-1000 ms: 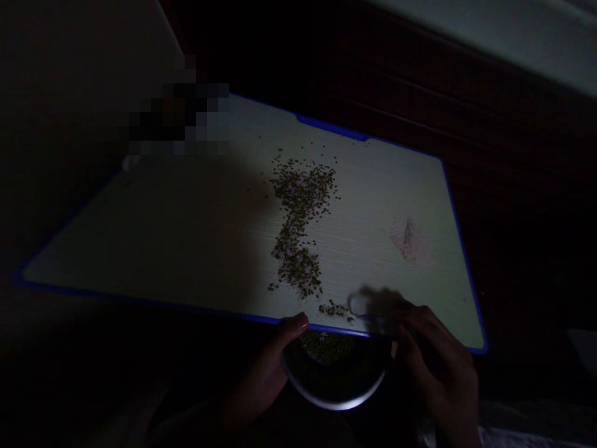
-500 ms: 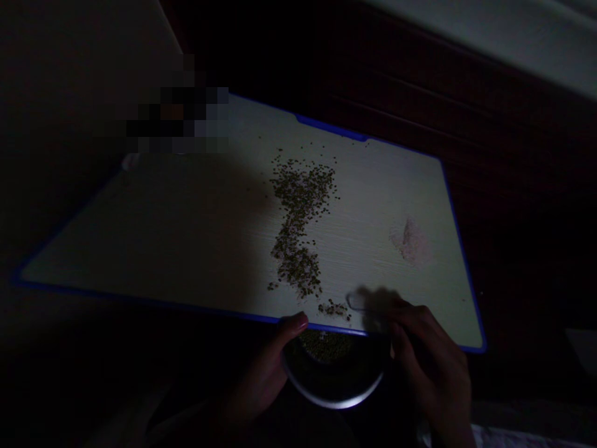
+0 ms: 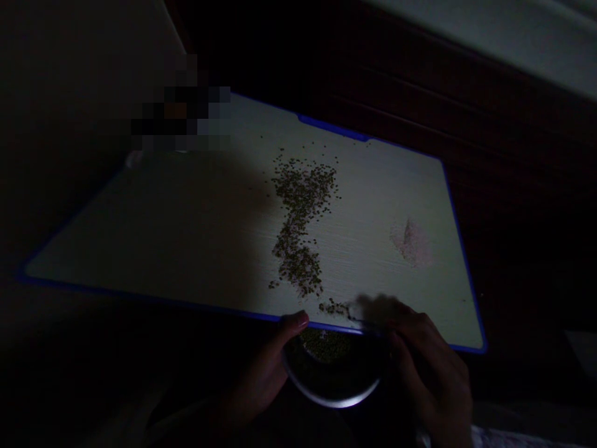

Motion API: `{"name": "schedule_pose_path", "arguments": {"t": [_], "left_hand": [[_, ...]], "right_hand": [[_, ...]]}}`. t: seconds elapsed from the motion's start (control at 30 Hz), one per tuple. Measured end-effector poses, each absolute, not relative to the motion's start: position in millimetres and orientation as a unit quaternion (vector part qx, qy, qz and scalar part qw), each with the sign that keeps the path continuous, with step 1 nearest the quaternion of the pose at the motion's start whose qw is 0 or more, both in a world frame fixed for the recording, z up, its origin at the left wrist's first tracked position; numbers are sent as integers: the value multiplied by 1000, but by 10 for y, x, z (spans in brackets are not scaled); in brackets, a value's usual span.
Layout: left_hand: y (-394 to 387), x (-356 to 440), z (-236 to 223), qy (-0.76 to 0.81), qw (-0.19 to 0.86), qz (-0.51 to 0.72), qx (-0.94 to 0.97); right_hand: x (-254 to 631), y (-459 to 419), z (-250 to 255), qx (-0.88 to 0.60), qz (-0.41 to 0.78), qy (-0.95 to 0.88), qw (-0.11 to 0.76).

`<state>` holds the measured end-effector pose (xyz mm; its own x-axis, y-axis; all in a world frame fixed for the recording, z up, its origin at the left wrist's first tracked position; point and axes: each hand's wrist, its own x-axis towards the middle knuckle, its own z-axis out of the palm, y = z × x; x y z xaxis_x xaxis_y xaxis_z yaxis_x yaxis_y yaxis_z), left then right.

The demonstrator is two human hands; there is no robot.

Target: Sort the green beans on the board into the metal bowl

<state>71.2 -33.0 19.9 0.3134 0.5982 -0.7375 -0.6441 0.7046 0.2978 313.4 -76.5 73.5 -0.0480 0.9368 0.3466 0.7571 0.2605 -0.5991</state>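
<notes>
Very dim scene. Seeds (image 3: 301,227) lie strewn on a pale tabletop (image 3: 186,236) with a blue rim. The spill forms a band with its long axis running from upper centre of the frame down to lower centre, broad at the top, pinched in the middle, thick again below. A small separate clump (image 3: 332,307) lies at the band's lower end, just inside the near rim.

Bowl (image 3: 333,370): round, dark inside, bright rim, held below the near tabletop edge at lower centre, mouth up. Some seeds show inside it at the far wall. Left hand (image 3: 263,373) grips the bowl's left side, thumb tip up at the blue rim; fingers wrapped under the bowl, mostly lost in shadow.

Right hand (image 3: 431,367) is at lower right, fingers curled, reaching left over the tabletop edge. The fingertip area is blurred, so I cannot tell whether the fingers pinch anything. The blur sits right against the small clump, on its right side; the main band lies above and left of the fingers, apart from them.

Around: a pinkish powdery smear (image 3: 410,242) on the tabletop at right, well apart from the seeds. A wide shadow covers the tabletop's left half. A pixelated patch sits at upper left. Dark wooden panelling (image 3: 420,93) behind. Nothing lies between the fingers and the clump.
</notes>
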Motion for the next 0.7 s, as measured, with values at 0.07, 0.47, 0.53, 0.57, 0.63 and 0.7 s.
{"name": "schedule_pose_path", "arguments": {"t": [0.07, 0.47, 0.53, 0.57, 0.63, 0.7], "left_hand": [[-345, 711, 181, 430, 814, 389, -33], [-359, 706, 125, 429, 815, 388, -18], [-360, 708, 122, 422, 819, 388, -13], [-356, 710, 127, 422, 820, 386, -11], [-343, 714, 143, 428, 819, 383, -12], [-328, 714, 158, 438, 812, 385, -14]], "right_hand": [[3131, -758, 739, -607, 122, -700, 356], [3151, -690, 787, -594, 141, -714, 343], [3155, -703, 797, -591, 146, -717, 340], [3157, -709, 800, -591, 148, -716, 340], [3163, -715, 800, -591, 148, -715, 343], [3167, -708, 793, -590, 144, -714, 348]]}}
